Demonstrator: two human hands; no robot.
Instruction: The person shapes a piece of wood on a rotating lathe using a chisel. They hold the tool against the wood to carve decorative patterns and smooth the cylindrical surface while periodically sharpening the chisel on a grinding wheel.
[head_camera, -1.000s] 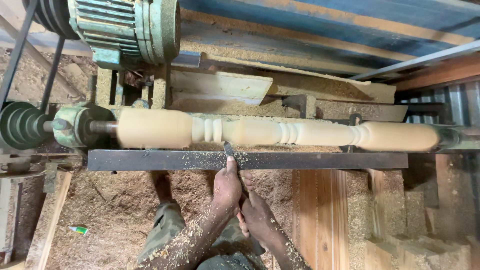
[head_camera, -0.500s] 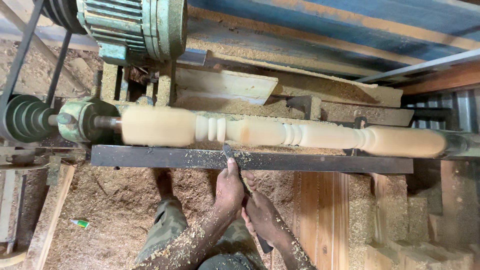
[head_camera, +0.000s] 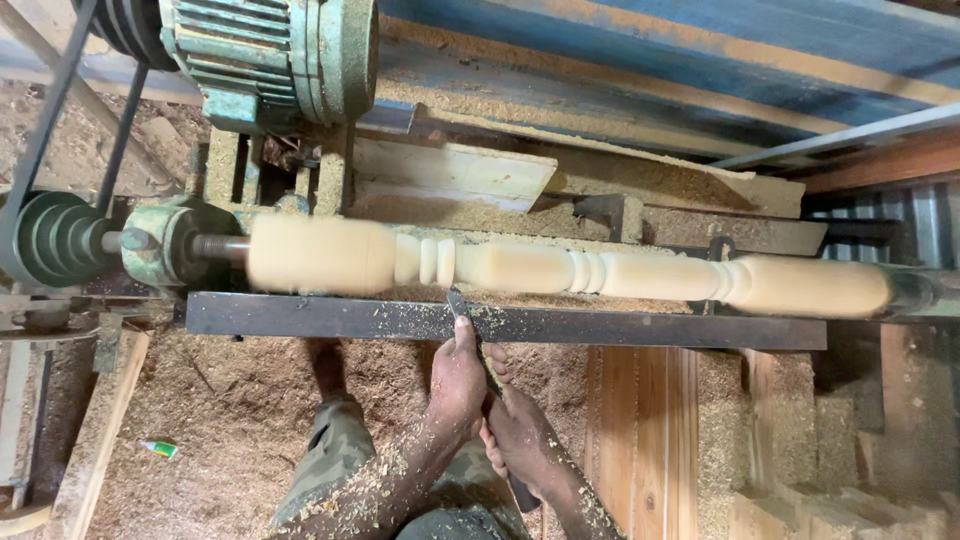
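Already beaded and coved mid-length, spindle (head_camera: 560, 270) keeps plain thick ends; left hand (head_camera: 457, 385) and right hand (head_camera: 520, 435), both closed on chisel (head_camera: 460, 305), press it across tool rest (head_camera: 620, 327).

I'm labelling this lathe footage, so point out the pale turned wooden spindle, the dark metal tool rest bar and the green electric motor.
pale turned wooden spindle (head_camera: 530, 268): head view, smooth middle section.
dark metal tool rest bar (head_camera: 640, 327): head view, bare top face.
green electric motor (head_camera: 285, 50): head view, ribbed housing.
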